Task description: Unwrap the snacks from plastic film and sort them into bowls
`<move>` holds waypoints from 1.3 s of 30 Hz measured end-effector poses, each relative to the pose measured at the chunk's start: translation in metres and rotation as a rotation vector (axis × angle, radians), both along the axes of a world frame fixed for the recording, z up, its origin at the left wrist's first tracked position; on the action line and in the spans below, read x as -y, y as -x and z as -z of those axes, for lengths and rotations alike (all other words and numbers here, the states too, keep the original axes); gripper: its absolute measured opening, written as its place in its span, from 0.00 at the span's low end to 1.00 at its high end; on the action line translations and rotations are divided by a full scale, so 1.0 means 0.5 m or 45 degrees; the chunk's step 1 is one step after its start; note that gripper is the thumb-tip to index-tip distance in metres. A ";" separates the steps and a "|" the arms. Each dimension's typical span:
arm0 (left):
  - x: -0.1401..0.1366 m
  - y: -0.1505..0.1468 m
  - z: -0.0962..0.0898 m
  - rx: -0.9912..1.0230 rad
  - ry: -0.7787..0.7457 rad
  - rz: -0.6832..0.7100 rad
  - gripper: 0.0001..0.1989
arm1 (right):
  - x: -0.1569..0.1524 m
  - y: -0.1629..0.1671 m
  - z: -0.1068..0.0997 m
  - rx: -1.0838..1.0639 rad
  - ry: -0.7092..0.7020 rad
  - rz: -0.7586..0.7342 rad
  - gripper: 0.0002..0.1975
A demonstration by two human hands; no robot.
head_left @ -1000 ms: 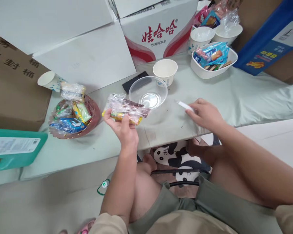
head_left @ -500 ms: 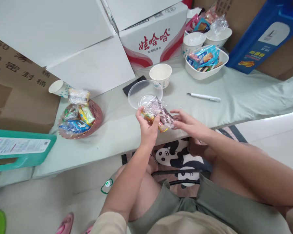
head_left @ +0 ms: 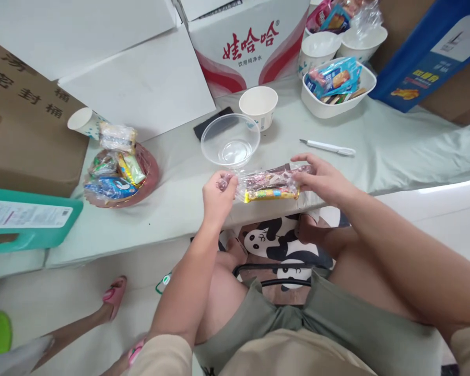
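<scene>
Stretched between my two hands, over the table's front edge, is a clear plastic bag of snacks [head_left: 272, 183] with brown and yellow wrapped pieces inside. My left hand [head_left: 219, 196] pinches its gathered left end. At the other end, the fingers of my right hand [head_left: 321, 180] close on the bag's right side. Just behind the bag stands a clear round plastic bowl [head_left: 231, 141] with nothing in it. A white paper cup [head_left: 258, 107] touches or nearly touches the bowl's far rim. Right of these lies a white pen-like knife [head_left: 329, 147] with a dark tip.
A pink basket [head_left: 151, 175] heaped with bagged snacks sits left, beside a tipped paper cup [head_left: 84, 122]. At back right is a white tub [head_left: 325, 107] of snack packets, near more cups. Boxes [head_left: 254, 52] line the back. Another person's leg [head_left: 74, 331] shows lower left.
My hands have moved apart, and the snack bag has turned from slanted to level between them. My left hand now grips its end. Another person's leg has come into view at lower left.
</scene>
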State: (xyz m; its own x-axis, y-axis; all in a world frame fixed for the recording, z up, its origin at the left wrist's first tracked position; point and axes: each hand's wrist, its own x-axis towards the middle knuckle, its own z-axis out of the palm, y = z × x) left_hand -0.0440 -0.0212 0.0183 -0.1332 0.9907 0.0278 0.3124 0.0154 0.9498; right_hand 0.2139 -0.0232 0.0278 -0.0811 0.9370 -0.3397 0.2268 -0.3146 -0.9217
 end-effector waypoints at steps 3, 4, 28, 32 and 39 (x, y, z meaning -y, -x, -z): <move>-0.006 0.020 0.008 -0.034 0.257 0.087 0.10 | -0.022 -0.022 0.028 0.234 -0.066 0.117 0.25; -0.009 0.028 0.011 -0.087 0.302 0.109 0.10 | -0.027 -0.028 0.036 0.380 -0.162 0.134 0.23; -0.032 0.078 0.009 0.099 -0.337 0.084 0.19 | -0.014 -0.004 0.005 0.743 -0.844 -0.040 0.07; -0.027 0.066 -0.001 0.255 -0.465 0.041 0.20 | 0.011 0.007 -0.019 0.653 -0.885 0.012 0.07; -0.005 0.085 -0.013 0.323 -0.450 0.017 0.18 | 0.044 -0.009 -0.043 0.548 -0.665 -0.244 0.11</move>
State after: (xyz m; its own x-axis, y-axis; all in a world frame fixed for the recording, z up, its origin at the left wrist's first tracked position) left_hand -0.0865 -0.0186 0.0250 -0.1665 0.9278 0.3337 0.0664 -0.3271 0.9426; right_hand 0.2185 -0.0452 0.0493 -0.2208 0.9689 0.1118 0.6128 0.2270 -0.7569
